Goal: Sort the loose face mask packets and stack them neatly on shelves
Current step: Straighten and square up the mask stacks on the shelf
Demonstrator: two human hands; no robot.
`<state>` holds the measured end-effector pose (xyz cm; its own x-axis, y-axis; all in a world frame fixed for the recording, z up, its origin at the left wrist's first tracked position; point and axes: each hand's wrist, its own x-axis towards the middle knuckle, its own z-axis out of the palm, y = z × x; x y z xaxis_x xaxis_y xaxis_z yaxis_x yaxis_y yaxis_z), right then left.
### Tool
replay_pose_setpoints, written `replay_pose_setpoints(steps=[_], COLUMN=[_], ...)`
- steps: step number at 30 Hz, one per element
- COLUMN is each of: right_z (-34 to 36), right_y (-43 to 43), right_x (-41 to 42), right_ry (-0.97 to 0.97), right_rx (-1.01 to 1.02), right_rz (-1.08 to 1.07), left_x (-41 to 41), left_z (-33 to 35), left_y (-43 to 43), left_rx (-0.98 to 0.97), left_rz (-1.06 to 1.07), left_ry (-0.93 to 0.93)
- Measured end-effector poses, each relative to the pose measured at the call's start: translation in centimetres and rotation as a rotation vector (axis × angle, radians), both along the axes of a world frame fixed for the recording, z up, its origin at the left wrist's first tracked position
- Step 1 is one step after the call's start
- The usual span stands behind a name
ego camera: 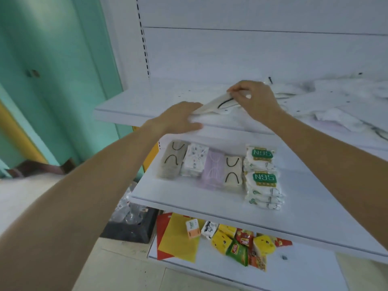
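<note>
Left hand (pixel 180 119) at front edge of top shelf (pixel 117 106), fingers and thumb holding left end of beige mask packet (pixel 212 106). Right hand (pixel 254 99) pinches its upper edge, packet tilted. Loose packets (pixel 346 118) piled further right. Sorted stacks (pixel 210 164) on middle shelf (pixel 315 185).

The white shelves (pixel 210 208) before me.
Top shelf (pixel 126 101): loose mask packets (pixel 336 116). Middle shelf (pixel 315 196): neat stacks (pixel 212 166). Snacks (pixel 237 242) below.
</note>
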<state>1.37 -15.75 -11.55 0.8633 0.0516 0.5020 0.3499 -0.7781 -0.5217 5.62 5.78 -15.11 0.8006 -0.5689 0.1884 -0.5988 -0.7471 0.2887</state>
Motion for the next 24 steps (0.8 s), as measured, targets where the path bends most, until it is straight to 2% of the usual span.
replay_pose_setpoints(steps=[2,6,8,10,12,14,16,20,24], right_z=[1.0,0.7,-0.3,-1.6,-2.9,-3.6,-3.3,-2.9,-1.7], right_y=[0.3,-0.1,-0.5,-0.5,-0.1,0.4,0.4,-0.5,-1.6], right_x=[0.9,3.2,4.4,5.4,6.2,6.7,7.2,8.4,9.9], right_ry=[-0.042,-0.09,-0.016,0.142,0.331,0.457,0.424,0.282,0.191], right_rx=[0.115,0.222,0.195,0.082,-0.065,-0.196,-0.291,-0.541,-0.351], right_rz=[-0.043,-0.163,-0.168,-0.071,0.047,0.076,0.002,-0.071,-0.074], left_x=[0.8,3.5,5.2,6.7,8.0,9.1,10.3,11.8,12.9], left_z=[1.0,2.3,2.2,1.8,1.7,1.9,1.9,1.4,1.2], left_y=[0.2,1.0,1.5,1.8,1.9,2.1,2.2,1.5,1.4], left_rx=[-0.179,-0.575,-0.796,-0.924,-0.988,-1.09,-1.177,-1.178,-1.131], left_rz=[-0.004,0.056,0.096,0.126,0.144,0.191,0.226,0.2,0.261], left_ry=[0.034,0.074,0.161,0.199,0.214,0.232,0.244,0.219,0.026])
